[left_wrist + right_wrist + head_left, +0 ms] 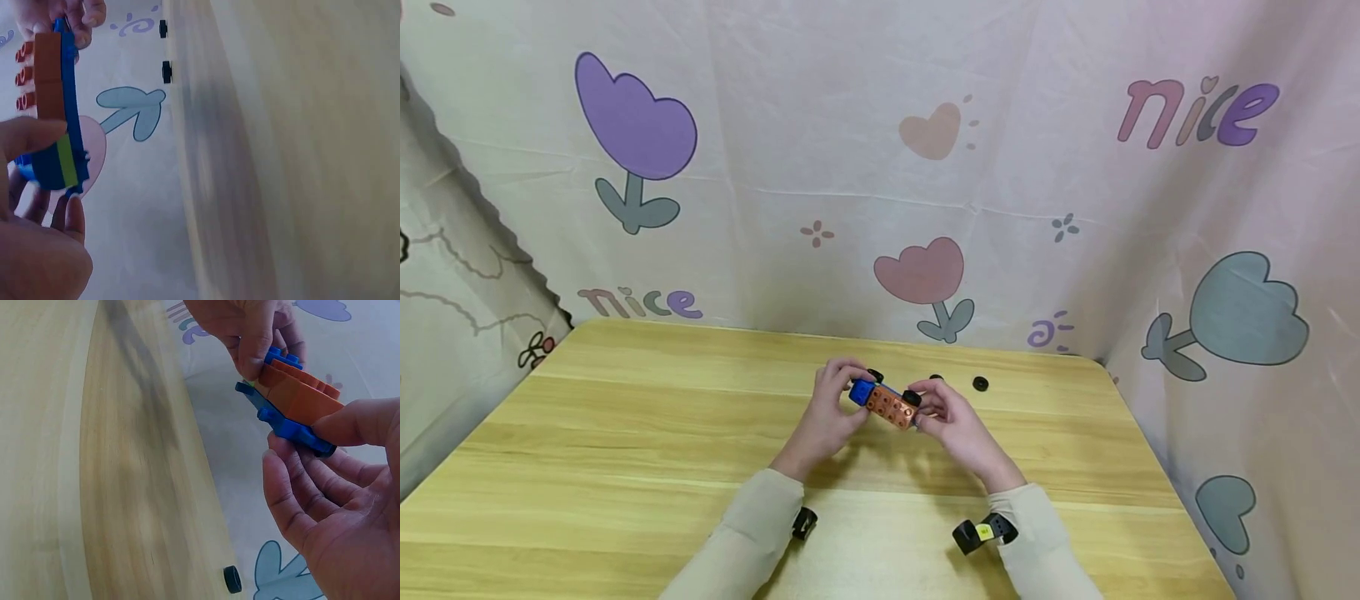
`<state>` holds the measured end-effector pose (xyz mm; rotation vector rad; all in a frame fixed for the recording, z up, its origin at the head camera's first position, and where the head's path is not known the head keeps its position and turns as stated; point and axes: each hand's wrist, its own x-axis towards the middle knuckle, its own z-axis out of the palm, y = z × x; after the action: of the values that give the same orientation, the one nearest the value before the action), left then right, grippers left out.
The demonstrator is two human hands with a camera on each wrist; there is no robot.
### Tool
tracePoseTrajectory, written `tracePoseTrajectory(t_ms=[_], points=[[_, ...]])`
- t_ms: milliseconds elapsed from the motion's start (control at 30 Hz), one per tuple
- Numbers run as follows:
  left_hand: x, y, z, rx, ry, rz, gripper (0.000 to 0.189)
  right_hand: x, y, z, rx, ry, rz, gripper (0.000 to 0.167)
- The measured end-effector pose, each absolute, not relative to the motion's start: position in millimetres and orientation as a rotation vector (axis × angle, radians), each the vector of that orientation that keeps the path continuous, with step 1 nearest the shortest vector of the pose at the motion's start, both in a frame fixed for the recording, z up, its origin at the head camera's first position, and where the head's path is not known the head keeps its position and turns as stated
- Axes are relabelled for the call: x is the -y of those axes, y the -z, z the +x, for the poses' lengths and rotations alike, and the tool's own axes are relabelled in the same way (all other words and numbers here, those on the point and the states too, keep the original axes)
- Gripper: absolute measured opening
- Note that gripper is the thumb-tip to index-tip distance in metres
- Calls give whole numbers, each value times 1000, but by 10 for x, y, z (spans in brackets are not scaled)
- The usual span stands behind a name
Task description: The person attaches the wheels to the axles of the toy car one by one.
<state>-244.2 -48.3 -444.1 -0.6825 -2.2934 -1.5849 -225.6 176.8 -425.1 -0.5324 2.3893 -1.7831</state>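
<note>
A toy truck made of building blocks is held above the table between both hands. It has a blue base, orange studded blocks and a blue front block with a lime stripe. Black wheels show along its far side in the head view, while bare blue pegs stick out of the side facing the right wrist camera. My left hand pinches the blue front end between thumb and fingers. At the rear, my right hand grips the truck, thumb on the orange block and fingers beneath the base.
Two loose black wheels lie on the wooden table beyond my right hand: one wheel in plain sight, the other wheel partly covered by the fingers. A printed curtain hangs along the table's back edge.
</note>
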Motion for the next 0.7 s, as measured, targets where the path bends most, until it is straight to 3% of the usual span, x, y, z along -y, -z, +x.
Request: tracePoseTrajectory(t_ms=[700], points=[[520, 4361, -2457, 2460, 1145, -914, 40, -1837, 4255, -2276, -2361, 1778, -500, 35]])
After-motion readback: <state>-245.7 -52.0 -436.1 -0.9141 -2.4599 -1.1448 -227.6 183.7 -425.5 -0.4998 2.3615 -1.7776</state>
